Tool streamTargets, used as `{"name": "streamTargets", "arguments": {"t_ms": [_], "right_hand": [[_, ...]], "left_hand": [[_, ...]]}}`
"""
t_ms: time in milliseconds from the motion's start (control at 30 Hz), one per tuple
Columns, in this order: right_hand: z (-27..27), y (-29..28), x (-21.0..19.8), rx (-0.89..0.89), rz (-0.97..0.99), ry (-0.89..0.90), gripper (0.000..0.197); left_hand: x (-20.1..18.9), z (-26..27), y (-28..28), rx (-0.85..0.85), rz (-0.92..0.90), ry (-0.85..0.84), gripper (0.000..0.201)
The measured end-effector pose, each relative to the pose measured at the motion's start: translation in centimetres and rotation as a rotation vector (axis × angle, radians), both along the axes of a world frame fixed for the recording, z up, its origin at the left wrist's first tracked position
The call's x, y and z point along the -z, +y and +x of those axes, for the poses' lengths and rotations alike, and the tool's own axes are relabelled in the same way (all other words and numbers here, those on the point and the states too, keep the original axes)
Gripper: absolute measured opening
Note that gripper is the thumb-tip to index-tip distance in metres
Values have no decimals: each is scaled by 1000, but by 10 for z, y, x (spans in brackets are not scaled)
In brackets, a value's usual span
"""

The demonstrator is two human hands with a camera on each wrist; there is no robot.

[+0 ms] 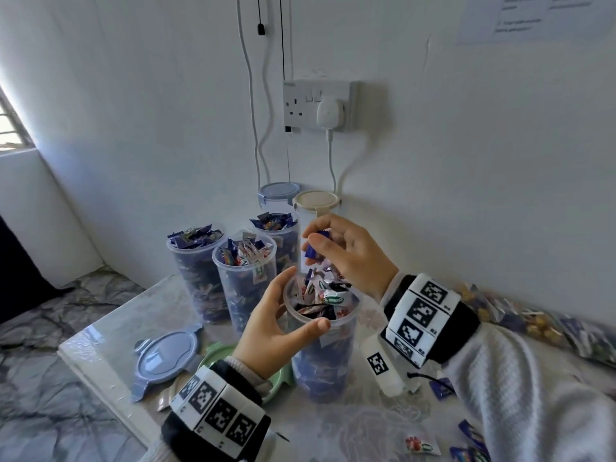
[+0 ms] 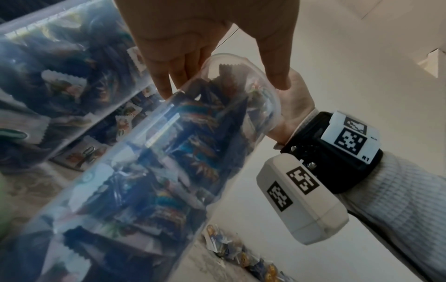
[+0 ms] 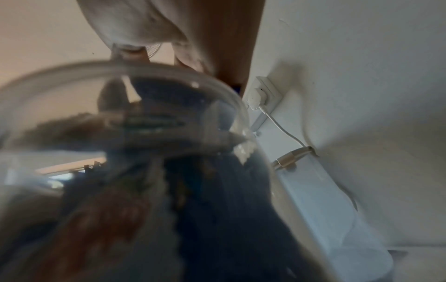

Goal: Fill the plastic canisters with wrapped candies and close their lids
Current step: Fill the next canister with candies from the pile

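On the table, head view:
Front canister (image 1: 325,355): clear, lidless, heaped with wrapped candies (image 1: 325,295).
Left hand (image 1: 276,325): fingers and thumb curled round the canister's rim.
Right hand (image 1: 346,251): above the opening, pinching a blue candy (image 1: 315,246).
Other canisters (image 1: 245,281): three filled and open behind; two lidded ones by the wall.
Loose lids: blue lid (image 1: 166,358) and green lid (image 1: 213,356) to the left.
Writing: wall paper (image 1: 533,15) blurred, unreadable; candy logos too small to read.

Left wrist view:
Canister (image 2: 149,171): blue and white wrappers seen through the wall.
Wristband marker (image 2: 350,141): reads "R1".

Right wrist view:
Canister rim (image 3: 144,66): close, blurred.
Hand state: cannot tell from here.
Wall socket (image 3: 263,93): white plug and cable.
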State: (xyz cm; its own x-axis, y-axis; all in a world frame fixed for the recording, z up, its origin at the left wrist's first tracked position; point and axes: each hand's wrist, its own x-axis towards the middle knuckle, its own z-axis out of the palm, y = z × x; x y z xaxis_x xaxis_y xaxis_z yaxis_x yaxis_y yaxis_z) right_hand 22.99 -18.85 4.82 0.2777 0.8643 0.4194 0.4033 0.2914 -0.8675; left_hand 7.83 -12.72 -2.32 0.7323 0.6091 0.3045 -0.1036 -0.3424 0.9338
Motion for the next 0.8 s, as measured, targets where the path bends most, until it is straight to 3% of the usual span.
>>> {"name": "streamTargets", "arguments": {"t_ms": [133, 300, 433, 567, 800], "right_hand": [[-1, 1, 0, -63, 36, 220, 24], [-6, -1, -1, -98, -35, 339, 24], [1, -12, -14, -25, -110, -97, 12], [8, -27, -19, -113, -427, -510, 31], [6, -23, -12, -127, -509, -539, 36]], "left_hand": [[0, -1, 6, 43, -8, -7, 104], [-1, -4, 13, 77, 6, 11, 97], [1, -5, 20, 97, 17, 12, 96], [3, -6, 27, 109, 27, 9, 92], [8, -5, 31, 120, 21, -2, 95]]}}
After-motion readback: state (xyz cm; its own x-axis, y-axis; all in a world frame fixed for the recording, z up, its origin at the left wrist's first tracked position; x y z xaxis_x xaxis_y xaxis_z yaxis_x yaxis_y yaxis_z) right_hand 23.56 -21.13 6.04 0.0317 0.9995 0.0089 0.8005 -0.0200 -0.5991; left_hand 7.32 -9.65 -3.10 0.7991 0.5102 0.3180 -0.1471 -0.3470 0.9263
